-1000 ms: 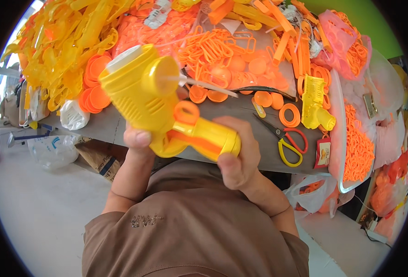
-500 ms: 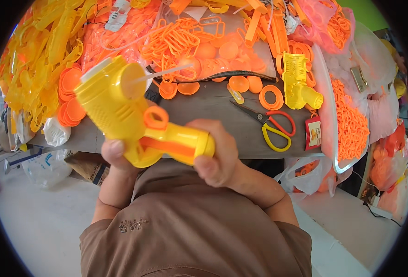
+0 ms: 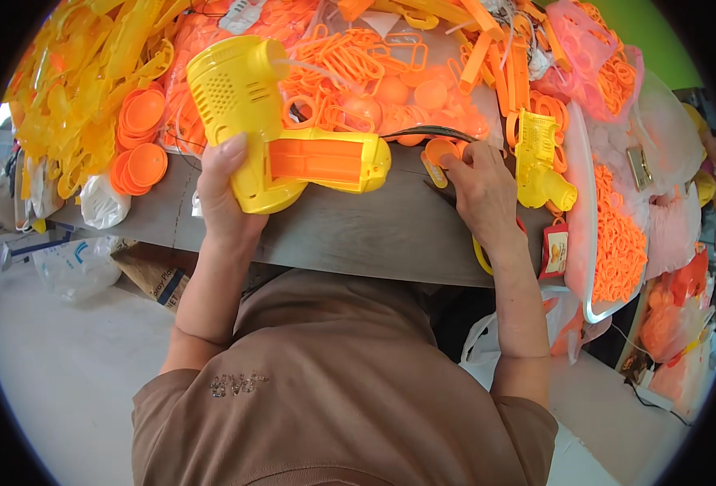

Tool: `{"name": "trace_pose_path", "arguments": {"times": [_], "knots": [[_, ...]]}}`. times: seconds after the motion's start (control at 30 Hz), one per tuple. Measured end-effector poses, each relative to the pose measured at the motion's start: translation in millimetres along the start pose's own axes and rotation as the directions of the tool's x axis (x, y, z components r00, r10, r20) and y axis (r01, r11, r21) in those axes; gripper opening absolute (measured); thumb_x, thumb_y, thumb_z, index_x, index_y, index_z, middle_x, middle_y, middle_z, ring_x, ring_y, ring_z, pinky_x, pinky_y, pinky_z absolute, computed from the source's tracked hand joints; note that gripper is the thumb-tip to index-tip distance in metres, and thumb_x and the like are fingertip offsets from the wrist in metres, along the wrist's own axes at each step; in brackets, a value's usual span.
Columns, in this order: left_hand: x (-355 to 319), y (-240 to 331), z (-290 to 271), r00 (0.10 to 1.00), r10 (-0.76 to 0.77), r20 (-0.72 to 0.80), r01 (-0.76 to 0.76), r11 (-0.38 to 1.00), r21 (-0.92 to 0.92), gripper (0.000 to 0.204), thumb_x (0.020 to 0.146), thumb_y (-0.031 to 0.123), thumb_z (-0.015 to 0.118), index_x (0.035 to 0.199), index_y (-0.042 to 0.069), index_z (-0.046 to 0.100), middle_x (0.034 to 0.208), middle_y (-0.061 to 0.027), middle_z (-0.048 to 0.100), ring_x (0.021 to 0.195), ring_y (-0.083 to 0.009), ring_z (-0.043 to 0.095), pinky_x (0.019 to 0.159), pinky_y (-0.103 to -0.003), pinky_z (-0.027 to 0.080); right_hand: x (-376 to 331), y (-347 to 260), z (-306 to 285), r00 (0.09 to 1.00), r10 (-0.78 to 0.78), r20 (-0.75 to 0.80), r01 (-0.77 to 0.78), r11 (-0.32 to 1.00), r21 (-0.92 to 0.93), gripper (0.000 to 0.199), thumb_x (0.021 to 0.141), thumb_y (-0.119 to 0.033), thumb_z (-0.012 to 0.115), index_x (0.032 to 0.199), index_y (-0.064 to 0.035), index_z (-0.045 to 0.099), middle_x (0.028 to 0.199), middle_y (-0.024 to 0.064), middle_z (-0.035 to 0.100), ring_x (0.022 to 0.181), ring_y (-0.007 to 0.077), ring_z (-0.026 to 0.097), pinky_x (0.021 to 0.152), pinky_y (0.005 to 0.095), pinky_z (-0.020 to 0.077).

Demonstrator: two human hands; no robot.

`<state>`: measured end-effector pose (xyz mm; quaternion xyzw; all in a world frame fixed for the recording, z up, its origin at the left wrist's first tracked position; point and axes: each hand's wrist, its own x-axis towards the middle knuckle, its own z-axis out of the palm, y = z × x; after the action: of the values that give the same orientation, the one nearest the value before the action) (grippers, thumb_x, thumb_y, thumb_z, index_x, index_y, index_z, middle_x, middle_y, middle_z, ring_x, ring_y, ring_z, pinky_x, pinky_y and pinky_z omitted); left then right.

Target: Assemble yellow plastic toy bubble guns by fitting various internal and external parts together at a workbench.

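Observation:
My left hand (image 3: pixel 227 182) grips a yellow toy gun (image 3: pixel 253 154) by its body. Its short nozzle points to the right, and a thin clear strand trails from it. The toy's handle, with an orange inset (image 3: pixel 316 160), extends rightward and is not gripped. At the table's right part, my right hand (image 3: pixel 487 190) is closed, its fingertips bunched beside small orange cups (image 3: pixel 439 151) and a yellow sticker (image 3: pixel 434 172). Whatever those fingers pinch is hidden. Scissors with red and yellow handles (image 3: pixel 481 255) lie mostly covered by the right hand and wrist.
Another yellow toy gun body (image 3: pixel 538 154) lies right of my right hand. A clear tub of small orange links (image 3: pixel 591 275) stands at the right edge, near a red packet (image 3: pixel 554 249). Yellow parts (image 3: pixel 91 89) and orange discs (image 3: pixel 142 113) are heaped at left.
My right hand has let go of the toy's handle and reached right to the orange cups, over the scissors. My left hand has raised the toy slightly and farther from me.

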<state>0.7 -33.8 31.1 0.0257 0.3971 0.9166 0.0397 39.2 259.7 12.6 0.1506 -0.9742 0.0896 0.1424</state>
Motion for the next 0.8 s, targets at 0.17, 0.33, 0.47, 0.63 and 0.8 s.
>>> {"name": "trace_pose_path", "arguments": {"times": [0.17,0.33,0.47,0.63,0.8], "knots": [[3,1,5,1.0,-0.013,-0.006,0.013,0.999,0.032,0.055,0.078,0.019,0.061,0.124,-0.005,0.045,0.112,-0.0143,0.059,0.099,-0.0221,0.061,0.089,-0.034,0.049,2,7,-7,0.988,-0.119,-0.099,0.128,0.987,0.097,0.015,0.078,0.002,0.06,0.092,-0.0054,0.061,0.09,0.0102,0.052,0.083,0.0266,0.055,0.068,0.0326,0.0466],[0,-3,17,1.0,0.015,0.011,-0.016,0.993,0.119,0.057,0.075,0.019,0.063,0.123,-0.005,0.045,0.11,-0.0142,0.059,0.096,-0.0219,0.062,0.086,-0.034,0.05,0,-27,-55,0.989,-0.066,0.13,-0.033,0.769,0.639,0.014,0.083,0.001,0.059,0.095,-0.0028,0.056,0.098,0.0099,0.056,0.085,0.0182,0.057,0.072,0.027,0.0458],[-5,-7,24,0.993,-0.047,0.107,0.028,0.985,0.173,0.061,0.073,0.02,0.065,0.124,-0.006,0.044,0.11,-0.0149,0.058,0.095,-0.022,0.061,0.085,-0.034,0.051,5,-41,-57,0.929,-0.041,0.367,-0.317,0.424,0.848,0.019,0.087,-0.002,0.06,0.103,-0.0013,0.051,0.102,0.0079,0.057,0.085,0.0121,0.057,0.074,0.0254,0.047],[-13,-9,23,0.984,-0.125,0.128,0.099,0.976,0.192,0.065,0.072,0.022,0.067,0.125,-0.007,0.042,0.109,-0.015,0.058,0.095,-0.0224,0.061,0.084,-0.035,0.051,-3,-65,-39,0.944,0.099,0.315,-0.321,0.055,0.945,0.035,0.088,-0.007,0.061,0.118,0.0028,0.045,0.103,0.0118,0.058,0.086,0.017,0.061,0.073,0.0265,0.0522],[-17,-11,23,0.984,-0.157,0.083,0.152,0.986,0.067,0.065,0.071,0.023,0.067,0.124,-0.006,0.042,0.109,-0.0149,0.057,0.095,-0.0221,0.061,0.084,-0.034,0.051,-15,-81,-27,0.946,0.159,0.283,-0.25,-0.199,0.948,0.044,0.089,-0.009,0.063,0.126,0.0039,0.045,0.105,0.0106,0.059,0.087,0.0142,0.06,0.076,0.0269,0.0525]]}}
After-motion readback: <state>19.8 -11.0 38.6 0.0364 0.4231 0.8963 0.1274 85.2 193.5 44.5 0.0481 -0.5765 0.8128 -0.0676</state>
